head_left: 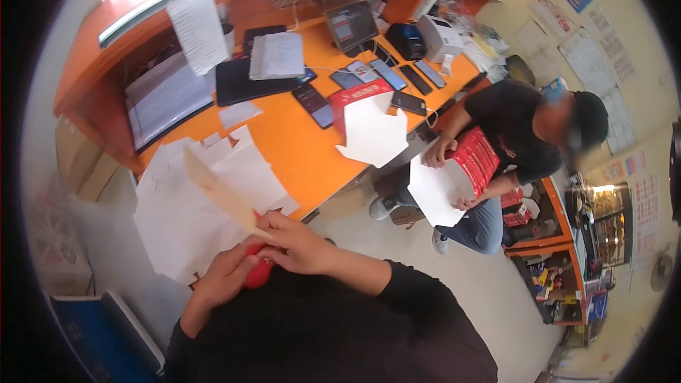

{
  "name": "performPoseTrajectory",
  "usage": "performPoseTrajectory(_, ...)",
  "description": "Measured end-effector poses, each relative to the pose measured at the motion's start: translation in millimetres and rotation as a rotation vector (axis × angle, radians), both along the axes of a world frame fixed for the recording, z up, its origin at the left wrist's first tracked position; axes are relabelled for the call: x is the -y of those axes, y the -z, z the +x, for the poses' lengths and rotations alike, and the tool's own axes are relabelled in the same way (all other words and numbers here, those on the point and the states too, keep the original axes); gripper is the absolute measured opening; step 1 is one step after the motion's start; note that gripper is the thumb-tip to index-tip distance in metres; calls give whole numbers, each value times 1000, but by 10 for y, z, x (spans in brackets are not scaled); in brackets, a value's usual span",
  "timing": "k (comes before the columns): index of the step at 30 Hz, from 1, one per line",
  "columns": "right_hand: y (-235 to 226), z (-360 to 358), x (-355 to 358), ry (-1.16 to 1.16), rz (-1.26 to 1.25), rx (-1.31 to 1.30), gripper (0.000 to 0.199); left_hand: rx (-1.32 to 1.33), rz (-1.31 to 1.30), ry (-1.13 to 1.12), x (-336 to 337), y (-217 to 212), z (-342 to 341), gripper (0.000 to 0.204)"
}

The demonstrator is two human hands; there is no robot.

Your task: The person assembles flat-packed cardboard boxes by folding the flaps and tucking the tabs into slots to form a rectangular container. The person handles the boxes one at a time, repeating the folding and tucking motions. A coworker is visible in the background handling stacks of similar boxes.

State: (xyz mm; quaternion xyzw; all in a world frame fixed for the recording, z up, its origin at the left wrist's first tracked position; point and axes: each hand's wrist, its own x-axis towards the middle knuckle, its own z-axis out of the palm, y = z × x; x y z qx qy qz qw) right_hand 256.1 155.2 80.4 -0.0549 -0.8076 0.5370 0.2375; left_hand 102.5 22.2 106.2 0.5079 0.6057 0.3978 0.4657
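In front of my body, both hands are closed on a red piece of cardboard with a long cream-coloured strip [223,193] rising from it toward the upper left. My left hand [225,275] grips its red part [258,274] from the left. My right hand [298,242] pinches it at the base of the strip. The strip is slightly blurred, and my fingers hide much of the red part. Just beyond my hands, flat white cardboard blanks [177,206] overlap the orange desk's [312,177] near left corner. A partly folded red and white carton [376,128] stands farther along the desk.
At the right, a seated person [514,117] holds another red and white carton [447,181]. Several phones [312,105], a tablet [351,26], a notebook [277,55] and a white printer [440,37] occupy the desk. A blue chair [99,340] is at lower left, shelves [546,248] at right.
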Motion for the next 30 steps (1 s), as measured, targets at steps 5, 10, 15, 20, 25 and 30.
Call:
performPoseTrajectory(5, 9, -137, 186, 381, -602, 79, 79, -357, 46, -196, -41, 73, 58, 21)
performPoseTrajectory(10, 74, -209, 97, 204, -852, 85, 76, -368, 67, -4, -190, -99, 144, 22)
performPoseTrajectory(15, 7, 161, -255, 198, -493, 127, 73, -1063, 607, -600, -154, -418, -306, 34)
performPoseTrajectory(20, -214, 342, -237, 177, -557, 132, 84, -1087, 391, -628, -56, -367, -514, 23)
performPoseTrajectory(25, -184, 393, -90, 191, -552, 169, 83, -607, 120, -613, 85, -172, -348, 16)
performPoseTrajectory(30, -206, 406, 32, 241, -633, 160, 78, -292, 0, -650, 191, -279, -51, 19)
